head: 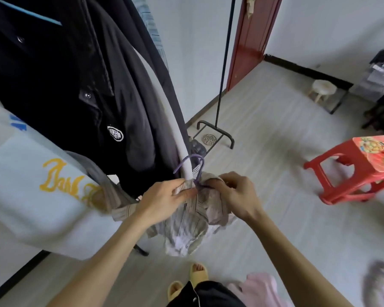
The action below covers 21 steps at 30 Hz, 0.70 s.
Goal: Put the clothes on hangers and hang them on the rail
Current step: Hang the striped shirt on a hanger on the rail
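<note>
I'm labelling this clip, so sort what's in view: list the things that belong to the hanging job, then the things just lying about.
Part of the job:
- striped shirt, gripped by left hand and right hand
- purple hanger, hooked over the white rail
- black jacket, already hung
- pink garment on the floor, probably waiting

Just lying about:
- red stool
- small white stool
- yellow slippers, worn

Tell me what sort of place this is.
Probably a room in a home: a black metal clothes rack hung with dark jackets, a red plastic stool on the pale floor, and a dark red door frame.
</note>
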Available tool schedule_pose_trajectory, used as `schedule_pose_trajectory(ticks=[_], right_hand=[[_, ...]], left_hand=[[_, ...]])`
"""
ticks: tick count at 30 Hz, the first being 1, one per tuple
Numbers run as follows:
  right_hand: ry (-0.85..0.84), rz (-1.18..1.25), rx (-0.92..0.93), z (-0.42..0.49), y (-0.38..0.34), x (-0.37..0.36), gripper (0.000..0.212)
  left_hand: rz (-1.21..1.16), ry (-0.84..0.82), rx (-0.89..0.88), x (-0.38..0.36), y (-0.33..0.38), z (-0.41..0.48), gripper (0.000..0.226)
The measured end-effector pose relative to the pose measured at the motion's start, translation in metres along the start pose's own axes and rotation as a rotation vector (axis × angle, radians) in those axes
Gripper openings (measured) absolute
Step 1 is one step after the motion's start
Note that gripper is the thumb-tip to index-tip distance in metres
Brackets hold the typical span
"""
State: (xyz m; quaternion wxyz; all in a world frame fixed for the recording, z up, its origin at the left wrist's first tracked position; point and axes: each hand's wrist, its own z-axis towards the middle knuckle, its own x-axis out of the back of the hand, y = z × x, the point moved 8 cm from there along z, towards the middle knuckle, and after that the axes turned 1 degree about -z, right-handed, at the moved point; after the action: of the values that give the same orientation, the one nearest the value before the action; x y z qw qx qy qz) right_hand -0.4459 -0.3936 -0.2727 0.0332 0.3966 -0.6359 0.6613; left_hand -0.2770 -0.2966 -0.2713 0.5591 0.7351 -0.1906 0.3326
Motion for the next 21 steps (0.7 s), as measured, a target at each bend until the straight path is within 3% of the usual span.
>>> schedule_pose_trajectory(ticks=[3,6,10,15,21], right_hand=[[0.027,-0.239,0.158,-0.001,-0.001,0.008,0.039],[-0.055,-0.196,0.012,0.002,0.023,0.002,0.041],[0.147,-0.106,-0.075,-0.004,0.045,0.024,0.046],[0.117,-0.060,-0.041,-0.022,0.040,0.007,0.042],[0.145,-0.040,0.038,-0.026,0.039,0.007,0.035]], left_hand=[[-0.162,0.027,-0.053,0.017,0.001,-0.008,0.027],[-0.087,0.085,-0.100,0.028,-0.009,-0.019,0.028],[0.104,0.228,-0.062,0.041,-0.057,-0.036,0.018],[0.057,0.148,-0.162,0.030,-0.043,-0.040,0.049],[0.023,0.120,-0.171,0.023,-0.028,-0.022,0.010]])
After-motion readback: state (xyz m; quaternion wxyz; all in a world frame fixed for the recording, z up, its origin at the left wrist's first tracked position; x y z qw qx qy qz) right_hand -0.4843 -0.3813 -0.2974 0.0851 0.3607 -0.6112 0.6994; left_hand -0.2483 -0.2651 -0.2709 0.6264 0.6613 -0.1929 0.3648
